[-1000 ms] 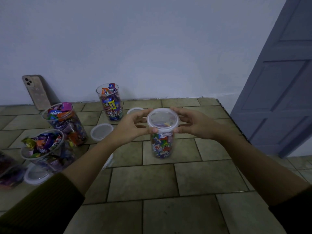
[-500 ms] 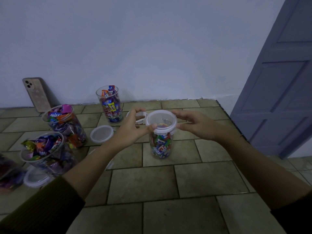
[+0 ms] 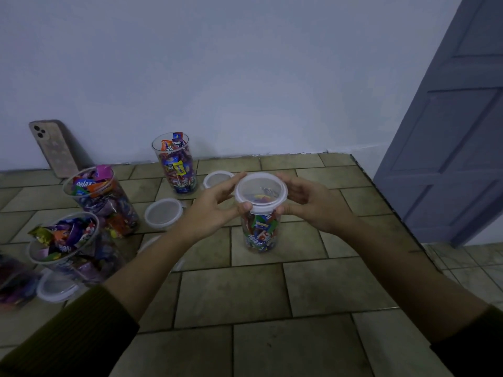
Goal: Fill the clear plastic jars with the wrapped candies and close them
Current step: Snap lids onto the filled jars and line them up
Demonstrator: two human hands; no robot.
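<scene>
The left hand (image 3: pixel 215 210), its fingers lifted half a second ago, now grips the lid (image 3: pixel 261 193) again together with the right hand (image 3: pixel 313 208), pressing it flat on the jar (image 3: pixel 261 235) standing mid-floor (image 3: pixel 245 295), so I judge this jar nearly closed.

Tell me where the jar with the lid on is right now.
In the head view, the lidded jar stands near the middle of the tiled surface, between the left hand and right hand gripping its lid, right of the open jars.
</scene>
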